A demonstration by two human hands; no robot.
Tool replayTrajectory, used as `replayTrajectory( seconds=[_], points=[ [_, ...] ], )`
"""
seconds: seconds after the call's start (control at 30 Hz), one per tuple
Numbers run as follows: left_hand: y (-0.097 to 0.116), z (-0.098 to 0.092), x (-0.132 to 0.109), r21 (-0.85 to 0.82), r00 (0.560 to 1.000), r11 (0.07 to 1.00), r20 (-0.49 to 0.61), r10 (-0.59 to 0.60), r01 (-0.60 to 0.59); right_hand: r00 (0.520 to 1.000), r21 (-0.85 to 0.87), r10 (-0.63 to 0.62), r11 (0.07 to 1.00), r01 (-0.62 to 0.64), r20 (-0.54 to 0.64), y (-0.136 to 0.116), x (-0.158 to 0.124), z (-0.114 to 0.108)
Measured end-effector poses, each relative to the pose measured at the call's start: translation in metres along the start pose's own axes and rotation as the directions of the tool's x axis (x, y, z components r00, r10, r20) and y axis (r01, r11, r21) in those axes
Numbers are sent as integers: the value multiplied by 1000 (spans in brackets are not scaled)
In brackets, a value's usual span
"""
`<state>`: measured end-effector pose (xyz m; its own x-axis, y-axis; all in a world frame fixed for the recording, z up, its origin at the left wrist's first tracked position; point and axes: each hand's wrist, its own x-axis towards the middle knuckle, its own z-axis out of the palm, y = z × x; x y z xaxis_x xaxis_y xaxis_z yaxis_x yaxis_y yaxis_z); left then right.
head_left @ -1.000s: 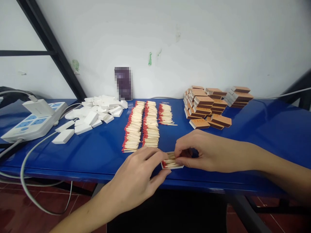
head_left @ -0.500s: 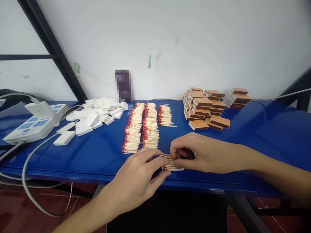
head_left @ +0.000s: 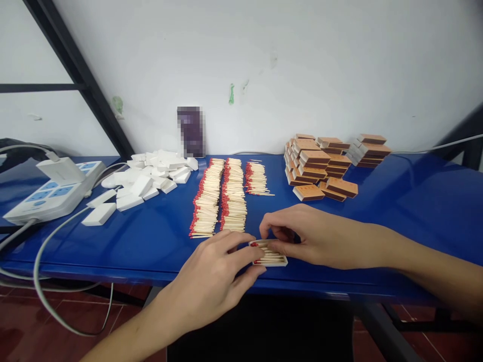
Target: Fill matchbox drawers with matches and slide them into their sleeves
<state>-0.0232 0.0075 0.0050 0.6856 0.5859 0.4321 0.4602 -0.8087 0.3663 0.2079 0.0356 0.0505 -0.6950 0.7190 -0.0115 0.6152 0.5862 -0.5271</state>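
Note:
A small white matchbox tray (head_left: 279, 263), filled with red-tipped matches (head_left: 272, 255), rests near the table's front edge. My left hand (head_left: 215, 274) grips its left end, with fingers lying over the match heads and the thumb along the near side. Over the tray's far right part is my right hand (head_left: 309, 236), its fingers curled and the thumb touching the matches. Whatever the right fingertips pinch is hidden. Just beyond the hands, loose matches lie in two long rows, a left row (head_left: 207, 198) and a middle row (head_left: 234, 198), plus a shorter pile (head_left: 257, 178).
White trays (head_left: 141, 185) are heaped at the left, near a power strip (head_left: 56, 193) with cables. Brown matchbox sleeves (head_left: 313, 158) stand stacked at the back right, with a smaller stack (head_left: 370, 151) beside them. A pixelated dark object (head_left: 191, 131) leans on the wall.
My right hand has shifted slightly left and back, its thumb lifting toward the far side, so more matches show in the tray. My left hand keeps its hold.

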Motion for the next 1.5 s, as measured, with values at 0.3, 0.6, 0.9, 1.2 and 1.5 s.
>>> replayTrajectory(
  seconds=[0.3, 0.6, 0.9, 1.2, 1.5],
  points=[
    [0, 2, 2, -25, 999, 1000, -45, -18, 17, 999, 36, 29, 999, -31, 35, -5, 0, -1],
    [1, 0, -2, -20, 996, 996, -14, -93, 92, 977, -160, 55, 983, -89, -207, 21, 8, -5],
    [0, 3, 1, -44, 997, 997, -27, -66, 65, 921, -425, 56, 875, -230, -385, 56, 30, -16],
    [-1, 3, -1, -28, 995, 995, -11, -94, 94, 939, -374, 173, 883, -282, -299, 60, 37, -11],
    [0, 2, 0, -45, 995, 994, 4, -99, 99, 918, -350, 204, 878, -325, -340, 59, 42, -8]
  ],
)
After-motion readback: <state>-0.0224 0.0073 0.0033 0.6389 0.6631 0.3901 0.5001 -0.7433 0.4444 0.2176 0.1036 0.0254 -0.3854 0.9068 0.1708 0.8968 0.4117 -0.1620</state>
